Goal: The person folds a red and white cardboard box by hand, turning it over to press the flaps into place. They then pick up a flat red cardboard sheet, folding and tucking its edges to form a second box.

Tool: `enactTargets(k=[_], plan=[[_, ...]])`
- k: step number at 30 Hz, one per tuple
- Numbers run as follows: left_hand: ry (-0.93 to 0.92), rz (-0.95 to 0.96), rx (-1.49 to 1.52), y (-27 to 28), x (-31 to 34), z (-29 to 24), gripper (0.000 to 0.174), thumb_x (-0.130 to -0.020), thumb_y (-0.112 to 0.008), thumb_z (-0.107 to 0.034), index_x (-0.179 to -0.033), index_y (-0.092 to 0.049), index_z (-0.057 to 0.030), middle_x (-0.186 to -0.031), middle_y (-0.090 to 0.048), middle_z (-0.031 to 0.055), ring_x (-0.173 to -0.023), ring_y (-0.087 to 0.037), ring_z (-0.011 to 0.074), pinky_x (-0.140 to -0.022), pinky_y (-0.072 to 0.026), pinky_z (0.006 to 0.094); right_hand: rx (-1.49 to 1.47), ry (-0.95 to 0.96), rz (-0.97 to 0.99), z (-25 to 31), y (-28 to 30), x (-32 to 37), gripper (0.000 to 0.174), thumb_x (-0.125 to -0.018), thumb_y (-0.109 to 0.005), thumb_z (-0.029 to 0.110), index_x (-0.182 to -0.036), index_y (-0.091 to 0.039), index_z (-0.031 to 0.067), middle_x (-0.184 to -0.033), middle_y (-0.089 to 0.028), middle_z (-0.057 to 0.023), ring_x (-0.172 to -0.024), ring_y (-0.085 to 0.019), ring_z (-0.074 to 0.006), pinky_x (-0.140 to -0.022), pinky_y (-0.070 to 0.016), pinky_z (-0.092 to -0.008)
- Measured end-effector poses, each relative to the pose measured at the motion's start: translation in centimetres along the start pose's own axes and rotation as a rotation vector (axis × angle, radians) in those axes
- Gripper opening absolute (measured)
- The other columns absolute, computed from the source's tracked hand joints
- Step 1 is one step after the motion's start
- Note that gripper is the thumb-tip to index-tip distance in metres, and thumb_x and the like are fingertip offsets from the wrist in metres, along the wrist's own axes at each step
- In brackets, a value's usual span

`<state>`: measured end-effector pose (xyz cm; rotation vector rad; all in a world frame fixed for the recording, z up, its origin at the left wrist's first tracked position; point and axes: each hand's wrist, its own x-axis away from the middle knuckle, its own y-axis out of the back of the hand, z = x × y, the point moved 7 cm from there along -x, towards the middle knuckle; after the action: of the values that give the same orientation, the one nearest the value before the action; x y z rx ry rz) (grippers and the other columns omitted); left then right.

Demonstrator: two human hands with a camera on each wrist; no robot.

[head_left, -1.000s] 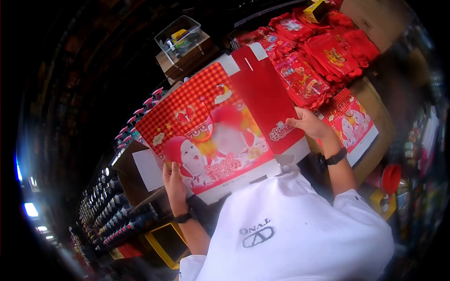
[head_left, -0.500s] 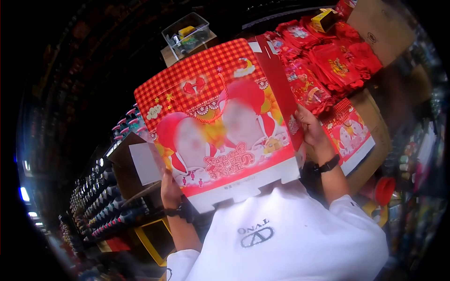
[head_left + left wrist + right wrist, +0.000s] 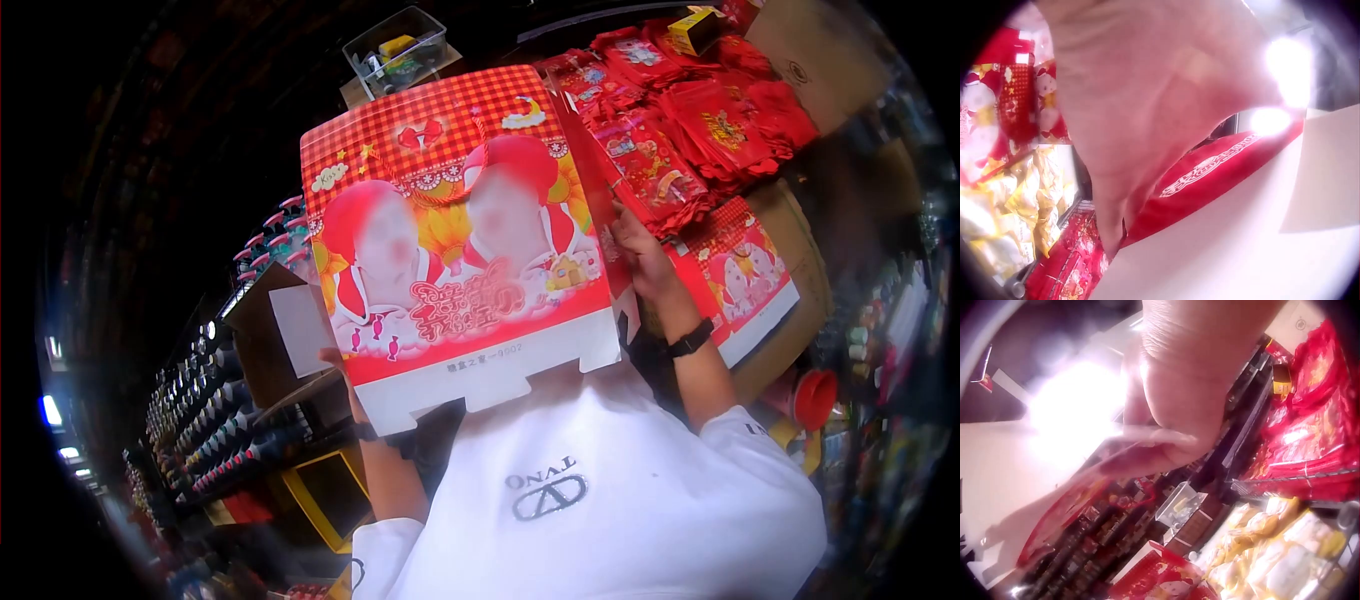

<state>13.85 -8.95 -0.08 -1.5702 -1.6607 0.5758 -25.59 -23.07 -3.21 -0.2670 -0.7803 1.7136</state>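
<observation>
A red and white cardboard gift box, printed with two children in red hats and a checked top, is held up in front of the chest. Its red rope handle lies against the front, and the white bottom edge has cut-out tabs. My left hand grips the box's left side low down, mostly hidden behind it. On the other side my right hand holds the red side panel. In the right wrist view the right hand pinches the board's edge; white inner board shows beside it.
Red printed bags lie in piles at the upper right. Below them is a similar flat printed box on brown cardboard. A clear plastic bin stands beyond the box. Yellow-and-white packets fill a wire rack in the right wrist view.
The box has turned so its printed front faces the head camera, and it has moved up a little. The red side panel has swung back and now shows only narrowly. Both hands keep their hold.
</observation>
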Motion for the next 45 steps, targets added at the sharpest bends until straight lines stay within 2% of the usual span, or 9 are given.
enactTargets(k=[9,21,25,27,29,30,34,43,45], plan=[[0.184,-0.125,-0.266,-0.4,-1.1,1.5,0.055,-0.103,-0.058,-0.037,-0.148,-0.046,-0.0063,-0.137,-0.061,0.0148,-0.125,-0.063,0.0282,-0.104,-0.0541,0.0419,-0.047,-0.279,0.196,-1.8,-0.3,0.1,0.069,-0.109,-0.042,0.054,-0.152,-0.043,0.0001,-0.151,-0.053,-0.016,-0.137,-0.054,-0.0254,-0.112,-0.0473,-0.0382],[0.313,-0.424,-0.294,2.6,-1.7,2.3,0.079,-0.098,-0.057,-0.066,-0.139,-0.052,0.0015,-0.121,-0.07,0.0123,-0.102,-0.072,0.019,-0.075,-0.0609,0.028,0.154,-0.587,0.174,-5.2,0.2,0.3,0.072,-0.104,-0.055,0.053,-0.152,-0.043,0.0008,-0.15,-0.054,-0.0164,-0.136,-0.055,-0.0249,-0.114,-0.0447,-0.0375],[0.369,-0.332,-0.447,5.4,-0.6,2.2,0.084,-0.1,-0.04,-0.074,-0.16,-0.032,-0.0157,-0.153,-0.048,0.0105,-0.137,-0.048,0.0295,-0.108,-0.042,0.0506,0.015,-0.578,0.174,-5.5,-0.6,0.2,0.068,-0.102,-0.05,0.05,-0.15,-0.047,0.0026,-0.145,-0.059,-0.0154,-0.13,-0.058,-0.0239,-0.108,-0.0479,-0.0387],[0.32,-0.239,-0.556,5.8,-0.1,2.3,0.081,-0.103,-0.032,-0.073,-0.167,-0.019,-0.0249,-0.166,-0.032,0.0076,-0.151,-0.033,0.0331,-0.119,-0.0267,0.058,-0.007,-0.626,0.055,-5.7,0.3,0.2,0.076,-0.095,-0.046,0.061,-0.15,-0.049,0.0097,-0.141,-0.062,-0.0118,-0.123,-0.061,-0.0313,-0.101,-0.0474,-0.0537],[0.237,-0.127,-0.669,5.3,0.5,2.3,0.08,-0.105,-0.032,-0.071,-0.168,-0.017,-0.0238,-0.167,-0.03,0.0074,-0.151,-0.032,0.0334,-0.12,-0.0256,0.0586,-0.254,-0.679,0.181,-5.8,0.1,0.4,0.066,-0.098,-0.051,0.055,-0.143,-0.058,0.0067,-0.134,-0.068,-0.0104,-0.119,-0.064,-0.0262,-0.103,-0.0488,-0.0441],[0.202,-0.123,-0.676,3.6,0.4,2.6,0.078,-0.107,-0.036,-0.064,-0.167,-0.017,-0.0184,-0.166,-0.03,0.009,-0.151,-0.031,0.0337,-0.122,-0.0236,0.0549,-0.178,-0.713,0.152,-7.3,2.5,-0.2,0.074,-0.095,-0.043,0.062,-0.151,-0.05,0.0137,-0.142,-0.06,-0.0125,-0.123,-0.059,-0.0323,-0.103,-0.0453,-0.0557],[0.109,0.047,-1.009,2.0,0.1,3.1,0.075,-0.105,-0.061,-0.033,-0.164,-0.023,-0.0052,-0.158,-0.038,0.0136,-0.145,-0.04,0.0281,-0.119,-0.0318,0.0384,-0.152,-0.682,0.072,-7.0,2.0,-0.2,0.077,-0.097,-0.04,0.069,-0.153,-0.049,0.0164,-0.146,-0.057,-0.0125,-0.13,-0.055,-0.0345,-0.105,-0.0419,-0.0599],[0.205,-0.198,-0.98,7.3,-1.6,5.9,0.065,-0.103,-0.066,-0.025,-0.156,-0.038,-0.0008,-0.149,-0.048,0.0144,-0.134,-0.051,0.0228,-0.116,-0.0379,0.0347,0.33,-0.617,-0.147,-8.6,2.9,-0.8,0.095,-0.094,-0.032,0.084,-0.164,-0.027,0.0203,-0.169,-0.028,-0.0151,-0.15,-0.024,-0.0534,-0.113,-0.0081,-0.0802],[0.148,-0.198,-0.969,6.9,-1.4,5.7,0.065,-0.103,-0.065,-0.025,-0.156,-0.037,-0.0014,-0.15,-0.048,0.0146,-0.135,-0.05,0.023,-0.117,-0.0381,0.036,0.334,-0.451,-0.195,-8.1,2.4,-1.0,0.089,-0.097,-0.036,0.079,-0.16,-0.035,0.0169,-0.164,-0.037,-0.0128,-0.147,-0.035,-0.0423,-0.113,-0.0251,-0.0722]])
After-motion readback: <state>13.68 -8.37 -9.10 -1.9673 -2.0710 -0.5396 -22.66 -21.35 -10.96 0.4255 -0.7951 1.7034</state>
